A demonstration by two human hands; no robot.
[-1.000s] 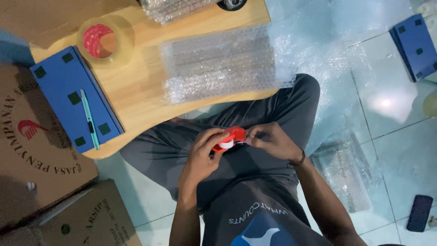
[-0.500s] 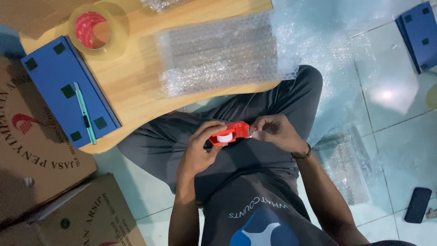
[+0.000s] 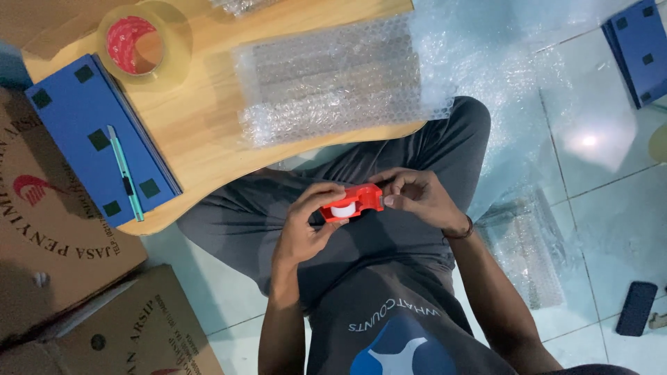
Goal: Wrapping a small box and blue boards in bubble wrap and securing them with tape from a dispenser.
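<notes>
So the little red tape dispenser point(image 3: 353, 203) with the white roll in it sits right in the middle of the frame, held over my lap between both hands. My left hand point(image 3: 306, 226) cups it from below and behind, thumb and fingers curled snug round the left end of the red body. My right hand point(image 3: 417, 196) has its fingers pinched narrow on the right end, right at the edge of the dispenser; can't tell if there's tape between the fingertips, too small to see. There's a dark band on that wrist.

I'm sitting on the floor in grey trousers, knees tucked under the edge of a low wooden table point(image 3: 201, 139) that fills the upper left of the frame. On it, upper middle, lies a bubble-wrapped bundle point(image 3: 333, 80), well apart from my hands. Top left there's a big roll of clear packing tape point(image 3: 139, 42) with a red core. Just below that, at the left edge of the table, a flat blue box point(image 3: 76, 125) with a pale green cutter point(image 3: 125, 170) lying on top of it.

Cardboard boxes point(image 3: 62, 278) fill the lower left, a second blue box point(image 3: 643, 48) is top right, loose bubble wrap point(image 3: 528, 257) lies on the tiled floor right of my leg, and a small dark object point(image 3: 636, 307) sits lower right
</notes>
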